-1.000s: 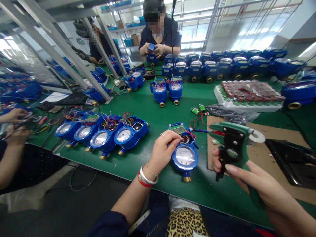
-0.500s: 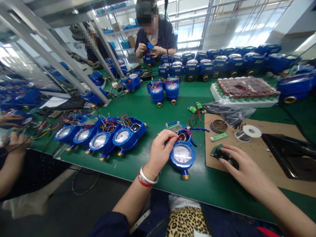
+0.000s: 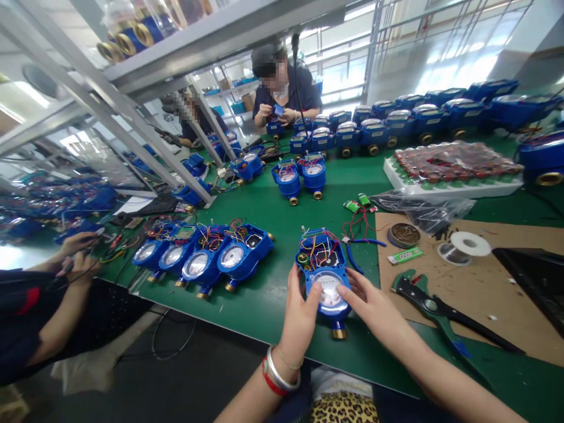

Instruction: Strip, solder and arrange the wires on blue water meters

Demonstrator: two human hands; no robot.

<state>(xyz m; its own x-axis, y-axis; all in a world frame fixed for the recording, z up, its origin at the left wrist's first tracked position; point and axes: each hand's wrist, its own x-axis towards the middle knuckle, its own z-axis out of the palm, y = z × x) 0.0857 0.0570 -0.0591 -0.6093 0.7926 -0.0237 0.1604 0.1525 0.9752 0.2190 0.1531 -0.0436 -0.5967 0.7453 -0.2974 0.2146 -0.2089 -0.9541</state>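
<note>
Head view: left hand [image 3: 302,311] and right hand [image 3: 374,305] clasp the water meter [image 3: 328,289] at its sides; likely heavy, rigid; hold the body, not the fragile wires [image 3: 318,247]

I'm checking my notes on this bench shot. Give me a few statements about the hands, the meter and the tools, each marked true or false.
1. The left hand and the right hand both touch the blue meter. True.
2. The right hand holds the green wire stripper. False: it lies untouched on the cardboard.
3. The meter's top compartment is covered. False: it is open, with coloured wires showing.
4. A solder spool sits on the cardboard. True.
</note>
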